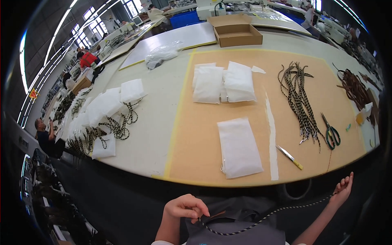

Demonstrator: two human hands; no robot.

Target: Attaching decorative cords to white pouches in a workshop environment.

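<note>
Currently: cord [278,210] sagging beyond near edge of tabletop [153,126]; left hand [188,206] pinching one end, right hand [342,192] curled round other.

No legible lettering found: the blue marking [203,244] on your grey apron [255,234] is cut off, the red-and-yellow sign [33,94] too small to read

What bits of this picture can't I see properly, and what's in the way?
All in the head view:
- The end of the striped cord at the right hand: that hand hides it.
- Exactly how the left hand grips the cord: its own fingers cover it.
- What is inside the nearest white pouch: its cloudy surface hides it.
- The top of the far white machine: the upper edge cuts it off.
</note>
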